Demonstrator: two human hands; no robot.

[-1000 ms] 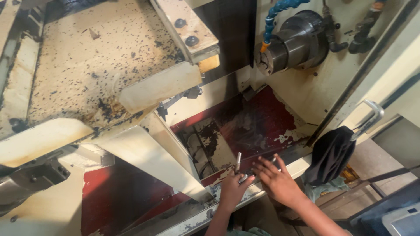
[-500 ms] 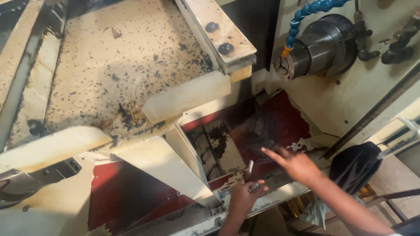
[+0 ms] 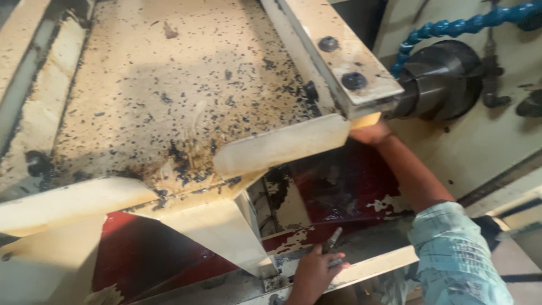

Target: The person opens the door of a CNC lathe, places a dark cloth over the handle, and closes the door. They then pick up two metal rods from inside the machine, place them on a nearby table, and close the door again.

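My left hand (image 3: 312,274) rests on the lower front ledge of the machine and is shut on a small metal tool (image 3: 332,242) that sticks up from my fingers. My right hand (image 3: 370,134) reaches up and back under the cream slanted cover (image 3: 169,101), beside the dark round chuck (image 3: 443,79). Its fingers are hidden behind the cover's edge, so what they touch is out of sight. My sleeve (image 3: 460,254) is light blue checked cloth.
Dark metal chips speckle the slanted cover. A bolted cream bar (image 3: 333,51) runs above the chuck. A blue segmented coolant hose (image 3: 451,28) curves over the chuck. Red, flaking painted panels (image 3: 350,192) lie below the cover.
My right hand rose from the front ledge up under the cover near the chuck. My left hand stayed on the ledge with the tool. The view moved closer and shifted right.
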